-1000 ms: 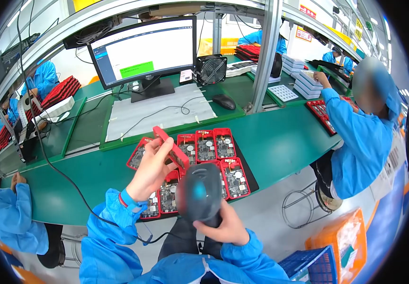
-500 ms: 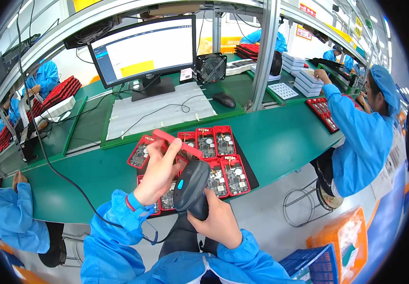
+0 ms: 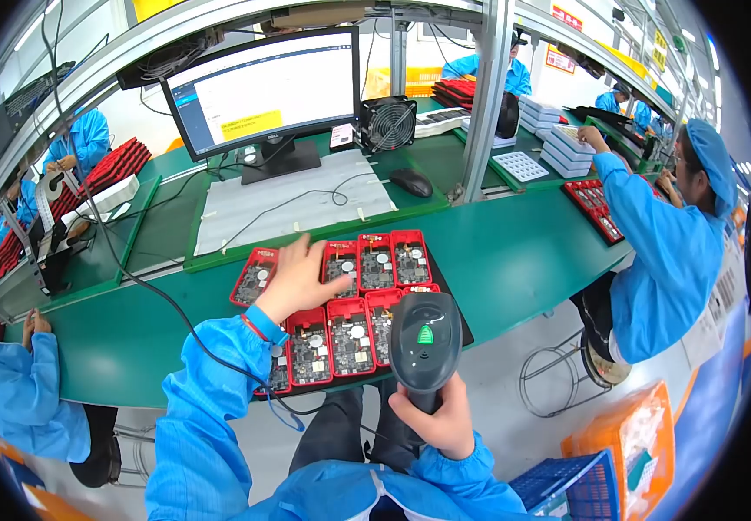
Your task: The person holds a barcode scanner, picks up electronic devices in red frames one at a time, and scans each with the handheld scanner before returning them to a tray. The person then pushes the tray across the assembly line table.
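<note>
My right hand [image 3: 441, 422] is wrapped round the handle of a black barcode scanner [image 3: 426, 343], held upright at the bench's front edge. A green light shows on top of the scanner. My left hand [image 3: 300, 280] reaches over several red cases with bare circuit boards inside, its fingers spread. Just right of its fingers is one red case [image 3: 341, 260] in the back row; another red case [image 3: 254, 276] sits tilted to its left. Part of the back row is hidden beneath the hand. In the front row, a red case [image 3: 351, 337] shows its board and a round white sticker.
A monitor [image 3: 262, 91] stands behind the cases, with a mouse [image 3: 411, 182] and a small fan [image 3: 388, 124] beside it. The scanner's cable crosses my left sleeve. At right sits a co-worker [image 3: 666, 234]; blue and orange bins [image 3: 623, 451] stand on the floor.
The red case my left hand held raised and tilted is down among the others, and the fingers have spread. My right hand has moved right with the scanner, whose light changed from blue to green.
</note>
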### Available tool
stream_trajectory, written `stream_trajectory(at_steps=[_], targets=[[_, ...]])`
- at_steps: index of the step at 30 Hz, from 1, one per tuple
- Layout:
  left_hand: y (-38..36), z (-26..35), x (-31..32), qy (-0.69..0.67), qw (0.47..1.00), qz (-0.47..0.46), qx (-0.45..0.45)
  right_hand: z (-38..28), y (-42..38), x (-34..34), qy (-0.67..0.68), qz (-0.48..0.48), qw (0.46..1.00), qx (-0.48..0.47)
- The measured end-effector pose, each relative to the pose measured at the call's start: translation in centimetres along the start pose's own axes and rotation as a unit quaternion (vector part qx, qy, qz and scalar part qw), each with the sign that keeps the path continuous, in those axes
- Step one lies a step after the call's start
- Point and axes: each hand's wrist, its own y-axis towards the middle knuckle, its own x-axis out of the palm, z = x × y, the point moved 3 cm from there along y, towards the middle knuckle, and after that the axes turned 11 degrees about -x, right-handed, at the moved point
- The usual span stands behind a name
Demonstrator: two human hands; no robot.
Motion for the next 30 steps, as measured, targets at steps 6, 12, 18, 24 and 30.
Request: stream_trajectory(at_steps=[6, 12, 18, 24, 30], targets=[[2.0, 1.4, 1.0, 0.065, 0.987, -0.147, -0.03, 0.5, 0.0, -0.9, 0.107, -0.016, 0.993, 0.048], [3.8, 1.6, 1.7, 0.067, 0.995, -0.065, -0.026, 2.9, 1.5, -1.5, 0.289, -0.043, 0.956, 0.033], [2.7, 3.0, -0.9, -0.386, 0.908, -0.161, -0.022, 3.7, 4.2, -1.8, 0.465, -0.004, 0.882, 0.083], [-0.4, 5.9, -2.7, -0.672, 0.653, -0.348, 0.026, 5.4, 6.2, -1.3, 0.584, -0.086, 0.803, 0.082], [-0.1, 5.4, -2.1, -0.661, 0.69, -0.289, -0.052, 3.7, 5.3, -0.7, 0.424, -0.05, 0.904, 0.014]])
